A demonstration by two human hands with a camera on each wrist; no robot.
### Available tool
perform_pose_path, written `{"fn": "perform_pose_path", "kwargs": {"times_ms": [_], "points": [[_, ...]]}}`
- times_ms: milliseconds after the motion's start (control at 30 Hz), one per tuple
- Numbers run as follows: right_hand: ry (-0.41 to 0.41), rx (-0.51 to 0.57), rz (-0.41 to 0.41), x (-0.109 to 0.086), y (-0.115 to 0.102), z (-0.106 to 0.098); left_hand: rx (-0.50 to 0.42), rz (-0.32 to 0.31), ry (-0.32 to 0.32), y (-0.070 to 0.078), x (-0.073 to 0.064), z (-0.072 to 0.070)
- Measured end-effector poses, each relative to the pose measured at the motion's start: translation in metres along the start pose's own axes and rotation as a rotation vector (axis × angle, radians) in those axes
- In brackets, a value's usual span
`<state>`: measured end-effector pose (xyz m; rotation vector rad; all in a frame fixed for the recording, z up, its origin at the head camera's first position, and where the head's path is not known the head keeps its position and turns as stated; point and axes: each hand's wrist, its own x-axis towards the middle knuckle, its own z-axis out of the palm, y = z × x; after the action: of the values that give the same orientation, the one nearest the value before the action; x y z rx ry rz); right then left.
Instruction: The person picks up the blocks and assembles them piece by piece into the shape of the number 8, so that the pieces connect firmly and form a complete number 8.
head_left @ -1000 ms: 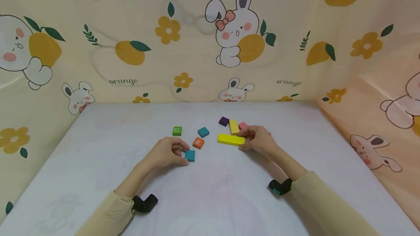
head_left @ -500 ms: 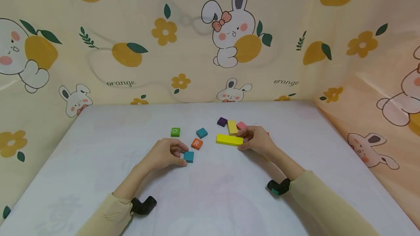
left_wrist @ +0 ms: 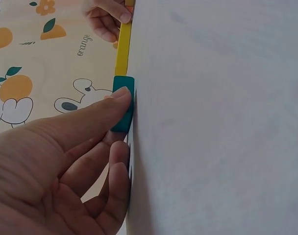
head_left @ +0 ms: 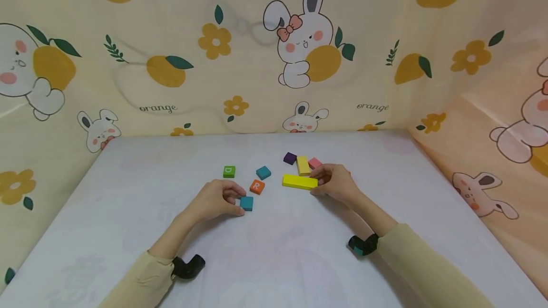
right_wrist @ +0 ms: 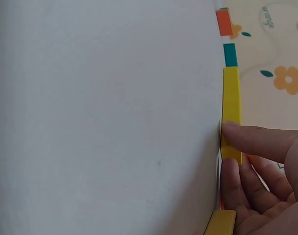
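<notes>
On the white tabletop, my left hand (head_left: 218,198) pinches a teal square block (head_left: 247,203) between thumb and fingers. The left wrist view shows the thumb across the near side of this teal block (left_wrist: 123,104). To the right, my right hand (head_left: 336,182) grips the right end of a long yellow block (head_left: 298,182), which lies flat. In the right wrist view the thumb presses the side of the yellow block (right_wrist: 231,107), with the fingers curled at its end. An orange block marked R (head_left: 257,187) sits just beyond the teal block, apart from the hand.
Behind lie a green block marked D (head_left: 229,171), another teal block (head_left: 263,172), a purple block (head_left: 289,158), a paler yellow block (head_left: 303,166) and a pink block (head_left: 315,162). Another yellowish block (right_wrist: 221,223) is near the right hand. A patterned cloth (head_left: 248,75) stands behind the table.
The head view has shifted slightly. Both hands keep their hold on the teal and long yellow blocks, with no clear movement across the table.
</notes>
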<state>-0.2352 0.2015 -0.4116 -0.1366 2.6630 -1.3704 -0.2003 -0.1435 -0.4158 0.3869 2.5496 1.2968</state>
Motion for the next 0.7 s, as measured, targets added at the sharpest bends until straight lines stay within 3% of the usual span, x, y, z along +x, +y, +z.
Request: {"fn": "perform_pose_path", "kwargs": {"times_ms": [467,700], "points": [[0.035,0.037,-0.006,-0.015,-0.001,0.000,0.005,0.028,0.001,-0.002,0.003,0.002],[-0.024,0.134,-0.008,-0.032,-0.013,0.005,0.014,0.032,0.016,-0.002,0.001,0.002]]}}
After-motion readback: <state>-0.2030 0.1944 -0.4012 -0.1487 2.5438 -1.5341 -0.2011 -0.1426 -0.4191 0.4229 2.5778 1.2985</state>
